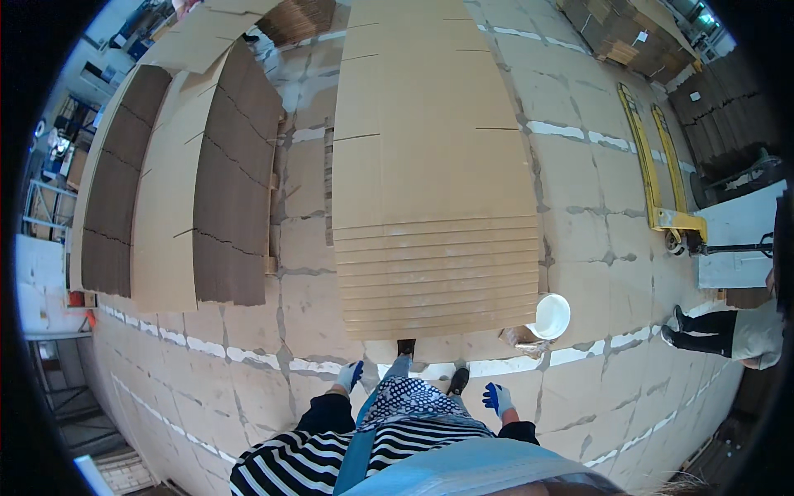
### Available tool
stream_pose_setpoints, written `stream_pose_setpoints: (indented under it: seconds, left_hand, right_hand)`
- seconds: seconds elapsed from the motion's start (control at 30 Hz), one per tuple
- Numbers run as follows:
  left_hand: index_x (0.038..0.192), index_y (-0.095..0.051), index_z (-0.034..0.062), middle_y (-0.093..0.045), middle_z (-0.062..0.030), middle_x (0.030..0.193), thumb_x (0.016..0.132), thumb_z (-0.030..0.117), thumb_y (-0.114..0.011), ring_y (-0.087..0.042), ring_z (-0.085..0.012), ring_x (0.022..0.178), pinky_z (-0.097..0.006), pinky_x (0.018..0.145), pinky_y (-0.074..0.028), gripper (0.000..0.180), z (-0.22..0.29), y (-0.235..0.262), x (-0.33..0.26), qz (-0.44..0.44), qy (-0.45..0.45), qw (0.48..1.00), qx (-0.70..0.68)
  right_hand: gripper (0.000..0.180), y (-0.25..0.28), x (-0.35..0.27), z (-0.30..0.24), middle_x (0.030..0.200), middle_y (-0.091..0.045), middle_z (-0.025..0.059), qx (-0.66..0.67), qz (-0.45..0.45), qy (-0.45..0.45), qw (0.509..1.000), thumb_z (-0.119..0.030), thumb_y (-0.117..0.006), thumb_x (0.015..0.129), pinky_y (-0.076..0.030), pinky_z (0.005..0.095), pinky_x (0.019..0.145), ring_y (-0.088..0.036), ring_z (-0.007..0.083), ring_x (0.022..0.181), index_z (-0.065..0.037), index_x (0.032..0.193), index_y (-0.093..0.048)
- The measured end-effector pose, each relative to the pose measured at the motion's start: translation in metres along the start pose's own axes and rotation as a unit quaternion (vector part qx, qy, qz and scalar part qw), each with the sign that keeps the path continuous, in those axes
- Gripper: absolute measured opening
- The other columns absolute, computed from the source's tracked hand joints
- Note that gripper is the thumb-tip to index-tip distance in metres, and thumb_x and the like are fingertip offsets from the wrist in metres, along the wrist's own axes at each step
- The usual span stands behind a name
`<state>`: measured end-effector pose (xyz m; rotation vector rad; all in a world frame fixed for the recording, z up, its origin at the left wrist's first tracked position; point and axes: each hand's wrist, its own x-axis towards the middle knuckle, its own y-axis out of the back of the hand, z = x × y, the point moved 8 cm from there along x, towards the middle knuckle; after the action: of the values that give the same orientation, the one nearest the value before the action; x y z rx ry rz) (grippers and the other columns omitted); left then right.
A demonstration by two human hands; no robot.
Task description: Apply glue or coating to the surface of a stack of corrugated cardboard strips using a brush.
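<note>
Before cardboard stack (438, 190), gloved hands (351, 376) (497, 399) lowered, empty

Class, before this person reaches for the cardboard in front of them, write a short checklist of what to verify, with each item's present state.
1. Left hand gloved: ok.
2. Right hand gloved: ok.
3. Both hands free of any load: ok.
4. Tall stack of flat brown cardboard sheets square-edged: not ok, front sheets stepped.
5. White round plastic bucket apart from the stack's corner: cannot tell.
6. Yellow pallet jack away from the stack: ok.
</note>
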<state>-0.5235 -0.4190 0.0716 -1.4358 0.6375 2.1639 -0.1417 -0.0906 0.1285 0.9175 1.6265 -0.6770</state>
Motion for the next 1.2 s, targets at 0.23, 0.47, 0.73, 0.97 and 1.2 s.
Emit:
stream_pose_setpoints:
  seconds: [0.23, 0.47, 0.73, 0.97, 1.2]
  left_hand:
    - [0.106, -0.058, 0.0038, -0.062, -0.0089, 0.085, 0.082, 0.042, -0.056, -0.057, -0.0191, 0.068, -0.033, 0.055, -0.044, 0.045, 0.054, 0.004, -0.016, 0.018, -0.062, 0.998, 0.019]
    - [0.108, -0.059, 0.0035, -0.062, -0.0098, 0.086, 0.082, 0.041, -0.057, -0.058, -0.0178, 0.07, -0.034, 0.055, -0.045, 0.046, 0.035, 0.003, -0.018, 0.015, 0.008, 0.999, 0.03]
    - [0.111, -0.055, 0.0084, -0.062, -0.0069, 0.091, 0.084, 0.042, -0.054, -0.058, -0.0182, 0.071, -0.031, 0.055, -0.043, 0.043, 0.033, 0.003, -0.002, -0.001, -0.003, 0.999, 0.053]
    - [0.111, -0.054, 0.0047, -0.062, -0.0114, 0.095, 0.083, 0.04, -0.057, -0.058, -0.0252, 0.079, -0.037, 0.066, -0.046, 0.045, 0.021, 0.006, 0.013, 0.027, 0.002, 0.998, 0.058]
    - [0.117, -0.044, -0.0092, -0.051, -0.0295, 0.114, 0.088, 0.037, -0.048, -0.048, -0.041, 0.108, -0.042, 0.09, -0.039, 0.055, 0.081, 0.015, 0.053, 0.342, -0.29, 0.851, 0.274]
  right_hand:
    - [0.034, -0.021, -0.001, -0.018, 0.08, -0.059, 0.0105, 0.026, -0.015, 0.012, 0.999, -0.036, -0.057, 0.084, -0.044, 0.0303, 0.045, -0.057, 0.0208, 0.057, -0.007, 0.102, -0.056]
    - [0.034, -0.026, 0.0, -0.016, 0.081, -0.059, 0.0107, 0.04, -0.027, 0.019, 0.999, -0.036, -0.057, 0.084, -0.044, 0.0301, 0.046, -0.057, 0.0209, 0.058, -0.007, 0.102, -0.056]
    - [0.031, -0.018, 0.011, 0.006, 0.084, -0.058, 0.0106, 0.017, -0.024, 0.01, 1.0, -0.036, -0.053, 0.085, -0.046, 0.034, 0.052, -0.057, 0.0235, 0.062, -0.009, 0.1, -0.055]
    - [0.033, -0.021, 0.02, 0.017, 0.082, -0.06, 0.0094, 0.012, -0.021, 0.015, 1.0, -0.035, -0.053, 0.085, -0.046, 0.0327, 0.054, -0.058, 0.0215, 0.065, -0.008, 0.104, -0.056]
    - [0.037, 0.031, 0.071, -0.086, 0.108, -0.055, 0.0241, -0.448, 0.227, 0.324, 0.802, -0.031, -0.048, 0.089, -0.042, 0.0477, 0.08, -0.051, 0.0418, 0.097, -0.004, 0.114, -0.051]
